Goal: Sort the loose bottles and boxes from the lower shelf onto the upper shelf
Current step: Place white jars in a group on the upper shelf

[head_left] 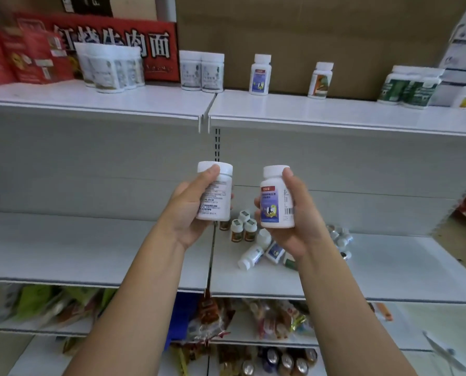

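Bottles occupied both my hands, held up above the lower shelf (402, 267). My left hand (188, 213) gripped a white bottle (217, 194), its print too small to read. My right hand (302, 213) gripped a blue-labelled bottle (275, 202) and partly hid the loose pile (249, 232) lying there.

The print on the white bottle (216, 196) in the left hand (190, 213) is too small to read, and the palm covers its left side. The right hand (305, 221) hides the right side of the purple-label bottle (275, 202), and its wrist covers part of the loose bottles (249, 257) lying on the lower shelf (91, 253). The small bottles (341, 238) beyond that wrist are blurred. The red packets (15, 55) at upper left are smeared and cut by the edge; the cans (283, 362) run off the bottom
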`<action>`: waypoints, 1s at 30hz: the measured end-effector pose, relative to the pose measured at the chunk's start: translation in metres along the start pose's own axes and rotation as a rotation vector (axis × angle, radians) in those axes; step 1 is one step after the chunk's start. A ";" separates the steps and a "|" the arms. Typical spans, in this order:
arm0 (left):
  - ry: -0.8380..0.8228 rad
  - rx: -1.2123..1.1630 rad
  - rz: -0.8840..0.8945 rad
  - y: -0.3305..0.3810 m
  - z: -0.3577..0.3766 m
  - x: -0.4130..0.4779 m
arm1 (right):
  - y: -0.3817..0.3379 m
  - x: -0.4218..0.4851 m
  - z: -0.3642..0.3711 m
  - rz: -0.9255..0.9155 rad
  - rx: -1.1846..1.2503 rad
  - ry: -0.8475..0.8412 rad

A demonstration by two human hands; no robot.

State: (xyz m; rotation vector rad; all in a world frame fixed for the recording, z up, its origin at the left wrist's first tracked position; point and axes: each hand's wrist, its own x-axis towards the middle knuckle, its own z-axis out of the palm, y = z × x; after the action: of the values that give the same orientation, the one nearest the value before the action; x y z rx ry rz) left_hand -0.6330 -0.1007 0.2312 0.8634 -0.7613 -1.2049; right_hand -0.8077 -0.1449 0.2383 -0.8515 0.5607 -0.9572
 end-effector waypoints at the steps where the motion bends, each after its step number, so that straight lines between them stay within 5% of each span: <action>1: -0.016 -0.014 0.004 0.000 0.007 -0.001 | -0.004 -0.003 0.000 -0.006 0.004 -0.002; 21: -0.121 -0.150 0.112 0.037 0.046 -0.014 | -0.047 -0.023 0.027 -0.172 -0.111 -0.067; 30: -0.121 0.099 0.214 0.102 0.023 -0.004 | -0.060 0.001 0.082 -0.327 -0.144 -0.083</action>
State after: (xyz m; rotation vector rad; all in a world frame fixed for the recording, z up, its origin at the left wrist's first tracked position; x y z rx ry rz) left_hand -0.6065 -0.0862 0.3316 0.7734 -0.9928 -1.0425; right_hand -0.7748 -0.1340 0.3340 -1.1307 0.4291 -1.1820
